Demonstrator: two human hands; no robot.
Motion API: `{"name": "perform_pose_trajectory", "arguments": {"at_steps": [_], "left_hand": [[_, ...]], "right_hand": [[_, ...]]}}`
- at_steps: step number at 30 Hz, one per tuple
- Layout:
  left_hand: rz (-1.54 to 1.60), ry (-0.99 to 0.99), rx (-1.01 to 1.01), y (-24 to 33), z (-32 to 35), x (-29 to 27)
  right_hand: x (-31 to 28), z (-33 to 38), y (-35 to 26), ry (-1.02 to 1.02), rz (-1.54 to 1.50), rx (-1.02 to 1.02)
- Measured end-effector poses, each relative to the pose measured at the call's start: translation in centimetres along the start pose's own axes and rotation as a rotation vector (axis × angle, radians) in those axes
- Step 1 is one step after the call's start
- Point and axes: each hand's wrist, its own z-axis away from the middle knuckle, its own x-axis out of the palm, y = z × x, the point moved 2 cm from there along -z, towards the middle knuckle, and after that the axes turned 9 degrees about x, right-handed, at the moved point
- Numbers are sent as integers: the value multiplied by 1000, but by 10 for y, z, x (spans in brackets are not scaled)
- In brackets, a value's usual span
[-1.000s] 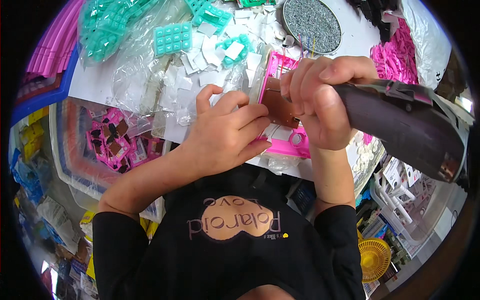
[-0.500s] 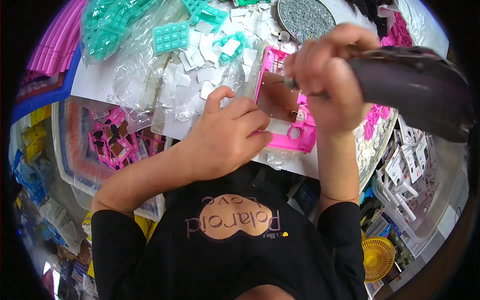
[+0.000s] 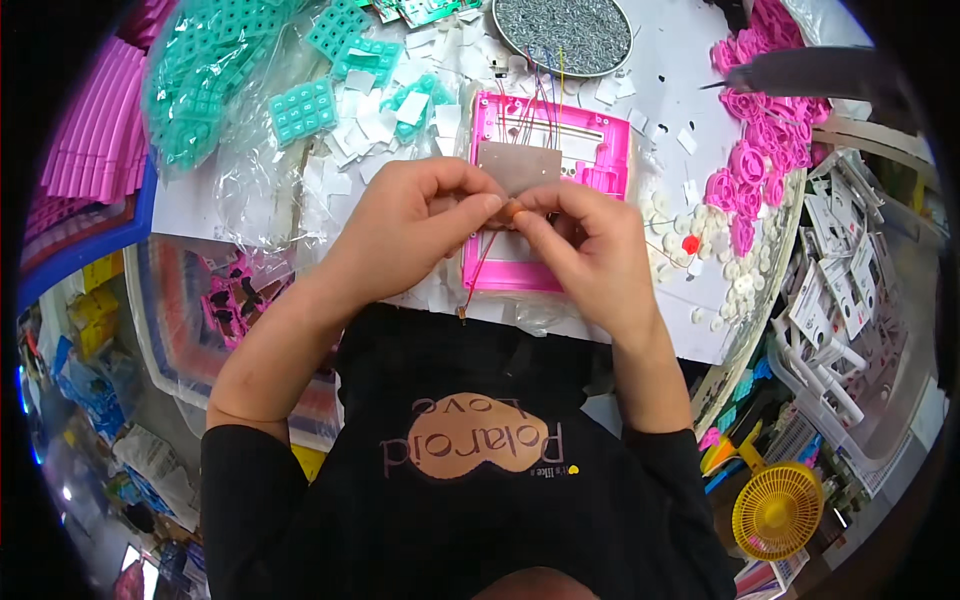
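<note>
Gone from the right hand (image 3: 600,242), the dark driver (image 3: 815,75) is now at upper right, while that hand and the left hand (image 3: 405,228) pinch a small orange-brown piece (image 3: 513,210) over the pink housing (image 3: 528,277), where too hard a pull might tear the thin red wire (image 3: 479,266) loose.

At 10 o'clock from the view's centre, bagged teal keypads (image 3: 205,90) lay on the worktop (image 3: 675,325), with stacked pink panels (image 3: 100,140) farther out. White scraps (image 3: 370,130) were scattered at 11 o'clock; a dish (image 3: 578,76) of small grey metal pieces (image 3: 563,35) stood between 12 and 1. Loose pink parts (image 3: 765,150) were heaped at 2 o'clock, and white discs (image 3: 743,283) were strewn at 3. A blue crate (image 3: 95,238) occupied 9 o'clock; a round yellow slotted basket (image 3: 777,514), 4 o'clock.
</note>
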Motion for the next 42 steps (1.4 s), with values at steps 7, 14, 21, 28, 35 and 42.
{"name": "perform_pose_trajectory", "arguments": {"at_steps": [7, 14, 21, 28, 35, 42], "left_hand": [[-103, -42, -94, 9, 8, 0], [-398, -91, 85, 11, 3, 7], [-444, -132, 158, 13, 5, 7], [-668, -50, 334, 7, 7, 17], [-621, -28, 367, 3, 9, 6], [-611, -53, 353, 6, 10, 3]], "right_hand": [[-5, -3, -8, -49, 45, -81], [-8, 1, -10, -63, 121, -150], [-11, 1, -4, -129, 101, -93], [-6, 1, -10, -88, 143, -108], [-6, 3, -7, -114, 65, -26], [-2, 1, -2, -126, 39, -46]]}}
